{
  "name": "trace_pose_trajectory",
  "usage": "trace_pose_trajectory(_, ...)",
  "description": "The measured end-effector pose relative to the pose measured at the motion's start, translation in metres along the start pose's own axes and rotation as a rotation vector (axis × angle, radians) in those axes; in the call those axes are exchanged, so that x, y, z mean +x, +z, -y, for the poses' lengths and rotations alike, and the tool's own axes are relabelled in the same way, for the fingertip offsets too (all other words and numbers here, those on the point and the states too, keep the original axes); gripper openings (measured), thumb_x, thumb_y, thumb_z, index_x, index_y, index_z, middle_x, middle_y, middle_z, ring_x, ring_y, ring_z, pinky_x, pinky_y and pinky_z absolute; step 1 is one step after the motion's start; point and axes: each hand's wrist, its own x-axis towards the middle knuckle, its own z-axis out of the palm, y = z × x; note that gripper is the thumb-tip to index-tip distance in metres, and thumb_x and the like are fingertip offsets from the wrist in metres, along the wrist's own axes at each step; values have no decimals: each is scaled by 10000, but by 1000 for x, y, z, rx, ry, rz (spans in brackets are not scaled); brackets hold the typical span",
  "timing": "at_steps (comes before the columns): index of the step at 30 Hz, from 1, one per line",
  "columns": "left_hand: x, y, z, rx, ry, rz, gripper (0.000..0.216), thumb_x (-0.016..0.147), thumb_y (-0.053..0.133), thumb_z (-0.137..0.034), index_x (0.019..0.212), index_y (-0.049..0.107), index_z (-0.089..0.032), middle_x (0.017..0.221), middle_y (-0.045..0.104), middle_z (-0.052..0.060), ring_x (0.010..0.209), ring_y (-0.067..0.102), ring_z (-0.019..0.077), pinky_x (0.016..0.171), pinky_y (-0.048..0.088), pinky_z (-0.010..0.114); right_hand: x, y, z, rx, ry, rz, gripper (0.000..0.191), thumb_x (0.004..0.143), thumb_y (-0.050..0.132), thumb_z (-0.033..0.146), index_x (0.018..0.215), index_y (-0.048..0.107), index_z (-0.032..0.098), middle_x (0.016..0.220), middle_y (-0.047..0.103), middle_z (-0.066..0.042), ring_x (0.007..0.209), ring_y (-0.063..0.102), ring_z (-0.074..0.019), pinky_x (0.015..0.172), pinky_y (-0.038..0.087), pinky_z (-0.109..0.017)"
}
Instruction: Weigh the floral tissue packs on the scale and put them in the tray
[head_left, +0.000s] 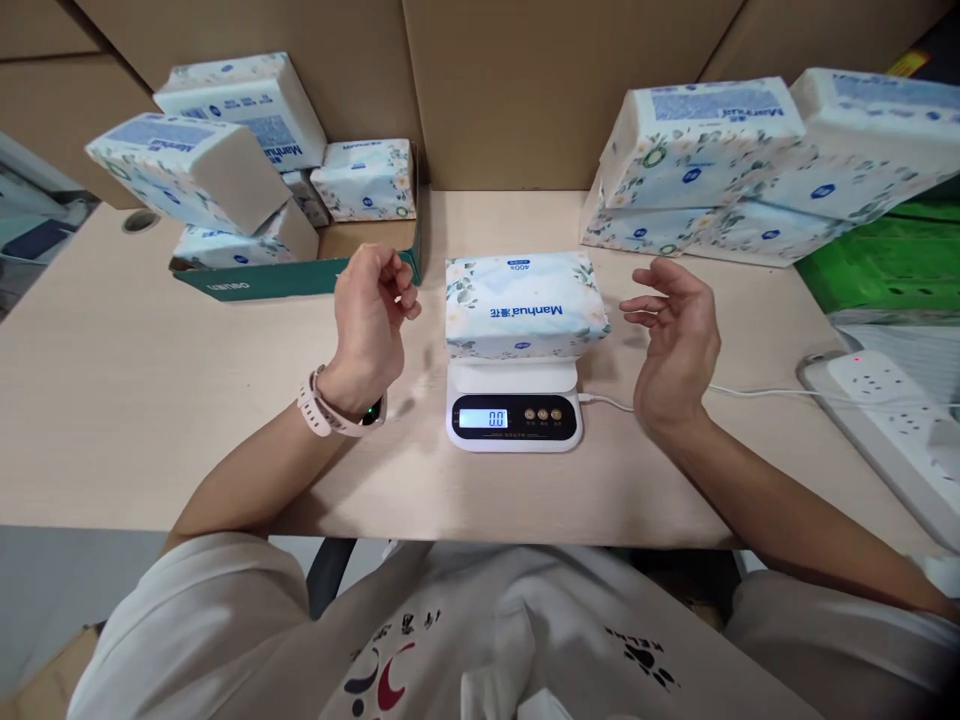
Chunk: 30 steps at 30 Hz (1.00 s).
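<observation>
A tissue pack (525,305), white and pale blue with leaf prints, rests on a white digital scale (514,378) in the middle of the table. The lit display reads 0.0. To the left of the pack, my left hand (371,315) is raised with its fingers loosely curled, holding nothing; the wrist wears a pink-strapped watch (315,405). On the other side, my right hand (671,335) is open, palm turned toward the pack, fingers apart. Neither hand touches the pack or the scale.
Several tissue packs (240,110) are piled in and over a green box (255,283) at the back left. More packs (705,140) are stacked at the back right. A white power strip (892,400) lies at right; a white cable (615,402) runs from the scale. Cardboard (517,100) stands behind.
</observation>
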Motion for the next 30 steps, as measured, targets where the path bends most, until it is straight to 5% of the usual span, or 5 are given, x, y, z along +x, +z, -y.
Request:
trace_pose_trajectory(13,-5,0,10,144,5,-9,329,997,649,-234,694,522,-231,800,631,26,683,583,140,632,507,252,-14,4,17,-15,63,92,570,1060,389,710,1275,792,369,1392,793,-94,1164,778,-291,1043,644,-540)
trace_pose_trajectory(19,-7,-6,13,206,12,35,180,1040,639,-326,884,662,-240,1148,766,70,1088,756,227,960,628,335,-13,2,12,54,2,93,504,1096,433,648,1277,823,385,1442,783,-81,1166,774,-271,1042,624,-526)
trace_pose_trajectory(23,-11,-7,9,273,19,63,192,1060,650,-431,1012,714,-257,1327,763,78,1378,711,301,1153,604,428,-13,1,9,60,-13,108,525,1108,412,663,1326,809,397,1471,777,-76,1279,761,-284,1096,617,-537)
trace_pose_trajectory(30,-14,-4,7,215,-32,42,194,1071,585,-385,1097,741,-271,1388,764,64,1427,694,294,1258,549,480,-16,1,14,-17,32,183,617,1108,315,726,1411,746,405,1603,719,-63,1517,676,-314,1261,555,-609)
